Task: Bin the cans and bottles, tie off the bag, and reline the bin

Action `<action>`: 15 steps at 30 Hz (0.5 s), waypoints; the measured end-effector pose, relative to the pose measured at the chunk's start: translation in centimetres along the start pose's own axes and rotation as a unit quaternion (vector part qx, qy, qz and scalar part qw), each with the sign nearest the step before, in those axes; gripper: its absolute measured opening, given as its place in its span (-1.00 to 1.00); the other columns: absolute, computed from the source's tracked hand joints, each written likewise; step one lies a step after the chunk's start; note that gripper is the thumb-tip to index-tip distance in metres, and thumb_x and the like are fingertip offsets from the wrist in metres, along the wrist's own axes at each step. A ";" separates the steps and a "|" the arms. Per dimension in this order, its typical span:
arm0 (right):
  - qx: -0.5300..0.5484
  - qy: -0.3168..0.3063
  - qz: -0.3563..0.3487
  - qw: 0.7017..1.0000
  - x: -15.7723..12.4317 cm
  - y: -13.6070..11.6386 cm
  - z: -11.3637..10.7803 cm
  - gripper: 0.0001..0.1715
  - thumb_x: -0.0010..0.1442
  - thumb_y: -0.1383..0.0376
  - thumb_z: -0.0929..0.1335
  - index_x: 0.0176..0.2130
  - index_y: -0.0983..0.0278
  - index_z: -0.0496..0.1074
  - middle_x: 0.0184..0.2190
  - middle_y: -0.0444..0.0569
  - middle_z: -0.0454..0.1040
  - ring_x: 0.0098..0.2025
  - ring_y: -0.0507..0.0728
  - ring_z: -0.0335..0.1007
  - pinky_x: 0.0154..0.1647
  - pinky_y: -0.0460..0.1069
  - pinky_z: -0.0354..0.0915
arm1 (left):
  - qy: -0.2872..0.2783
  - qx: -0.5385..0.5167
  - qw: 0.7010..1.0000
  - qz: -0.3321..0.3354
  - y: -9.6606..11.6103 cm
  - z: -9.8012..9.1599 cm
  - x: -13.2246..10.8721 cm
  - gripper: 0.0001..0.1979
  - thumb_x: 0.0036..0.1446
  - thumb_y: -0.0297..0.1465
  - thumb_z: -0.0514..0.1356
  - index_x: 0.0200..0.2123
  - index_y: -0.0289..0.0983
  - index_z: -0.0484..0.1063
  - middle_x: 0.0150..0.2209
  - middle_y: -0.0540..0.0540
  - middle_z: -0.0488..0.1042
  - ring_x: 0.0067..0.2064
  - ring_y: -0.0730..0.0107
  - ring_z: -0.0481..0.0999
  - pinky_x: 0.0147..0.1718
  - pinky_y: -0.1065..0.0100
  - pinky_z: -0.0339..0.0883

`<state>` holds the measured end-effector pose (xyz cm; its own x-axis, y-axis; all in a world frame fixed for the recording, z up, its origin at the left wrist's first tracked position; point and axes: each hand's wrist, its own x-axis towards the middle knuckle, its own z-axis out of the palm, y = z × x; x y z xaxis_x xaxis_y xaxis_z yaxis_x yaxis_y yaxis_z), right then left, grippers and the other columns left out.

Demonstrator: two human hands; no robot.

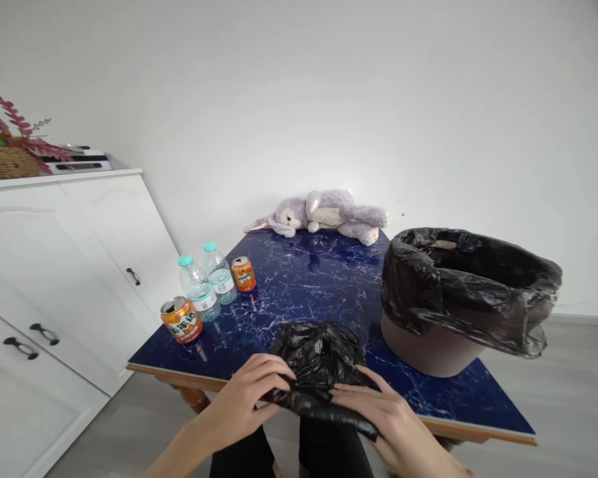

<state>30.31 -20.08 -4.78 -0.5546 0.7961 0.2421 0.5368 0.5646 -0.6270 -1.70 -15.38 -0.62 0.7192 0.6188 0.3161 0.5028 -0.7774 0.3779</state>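
A plain white wall (299, 99) fills the background, with a white cabinet (84, 245) at the left and a pale floor (573, 378) below. On the cabinet stand a woven basket (7, 162) with dark pink sprigs (17, 123) and, beside it, a white-and-black object (82, 160). The table (303, 285) has a dark blue, marble-veined top with a wooden edge. Along its far side a grey plush rabbit (329, 216) lies stretched out, head to the left.

At the left side of the table, 2 clear bottles (199, 289) with teal caps stand close together, between 2 orange cans (182, 320), 1 nearer the person and 1 farther off. At the right stands a brownish bin (428, 348), its black liner (508, 299) folded out over the rim and hanging loosely down the side.

A black plastic bag (323, 352) lies crumpled at the near table edge, its rolled front part overhanging, above the person's dark-clad legs (333, 448). The left hand (259, 388) is clasped on the bag's left end, fingers above and thumb lower. The right hand (381, 411) curls its fingers over the roll's right part, gripping it; its thumb is hidden.
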 end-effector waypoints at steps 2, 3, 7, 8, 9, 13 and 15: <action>0.079 0.051 0.088 0.992 0.6 0.0 -0.1 -0.49 0.42 0.34 0.23 0.21 0.08 0.55 0.04 -0.01 0.66 0.11 0.30 0.58 0.24 0.23 0.42 | 0.025 -0.038 0.997 -0.062 0.1 -0.1 0.5 -0.89 0.46 -0.39 0.14 -0.04 -0.15 0.46 -0.06 -0.12 0.62 0.00 0.23 0.62 -0.01 0.27 0.50; 0.118 0.084 0.127 0.981 1.2 0.1 0.0 -0.57 0.46 0.24 0.23 0.13 0.13 0.59 -0.06 0.01 0.69 0.03 0.30 0.61 0.09 0.15 0.49 | 0.041 -0.044 0.993 -0.097 0.1 -0.1 0.9 -0.87 0.48 -0.34 0.11 -0.02 -0.15 0.45 -0.12 -0.09 0.63 -0.10 0.27 0.65 -0.10 0.31 0.53; 0.221 0.197 0.193 0.935 3.9 1.5 0.3 -0.48 0.39 -0.09 0.31 -0.09 0.23 0.64 -0.19 0.05 0.68 0.00 0.36 0.57 0.01 0.09 0.46 | 0.158 0.045 0.977 -0.133 0.6 0.2 3.2 -0.73 0.49 -0.31 0.10 0.19 -0.15 0.34 0.00 -0.13 0.63 0.04 0.16 0.66 0.00 0.19 0.56; 0.231 0.209 0.201 0.929 4.5 1.9 0.3 -0.46 0.36 -0.13 0.33 -0.10 0.23 0.64 -0.17 0.05 0.68 0.01 0.38 0.57 0.04 0.11 0.45 | 0.183 0.090 0.973 -0.107 1.0 0.4 3.8 -0.67 0.49 -0.35 0.09 0.25 -0.16 0.30 0.12 -0.18 0.58 0.18 0.10 0.59 0.13 0.10 0.51; 0.236 0.213 0.209 0.925 4.9 2.4 0.3 -0.45 0.35 -0.15 0.34 -0.11 0.23 0.64 -0.16 0.05 0.68 0.02 0.40 0.57 0.06 0.14 0.44 | 0.189 0.135 0.970 -0.073 1.5 0.6 4.2 -0.62 0.48 -0.40 0.09 0.31 -0.16 0.27 0.23 -0.21 0.52 0.31 0.06 0.48 0.25 0.01 0.41; 0.238 0.200 0.222 0.924 5.7 3.9 0.1 -0.46 0.33 -0.14 0.33 -0.13 0.22 0.61 -0.15 0.08 0.67 -0.01 0.39 0.58 0.05 0.18 0.44 | 0.049 0.229 0.971 0.048 3.2 1.9 5.2 -0.48 0.49 -0.35 0.10 0.45 -0.16 0.18 0.45 -0.14 0.29 0.52 0.01 0.12 0.46 -0.13 0.08; 0.244 0.188 0.238 0.921 5.3 3.8 0.0 -0.48 0.33 -0.12 0.33 -0.07 0.21 0.59 -0.11 0.10 0.66 -0.02 0.39 0.59 0.01 0.19 0.48 | -0.005 0.222 0.973 0.061 3.1 2.8 5.2 -0.41 0.48 -0.21 0.12 0.49 -0.11 0.12 0.46 -0.11 0.25 0.52 -0.01 0.09 0.47 -0.16 0.05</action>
<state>29.37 -13.69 -5.91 -0.0226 0.9991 0.0360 0.2618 0.0407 -0.9643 4.98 -14.88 -0.19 0.7900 0.5201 0.3247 0.5698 -0.8183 -0.0756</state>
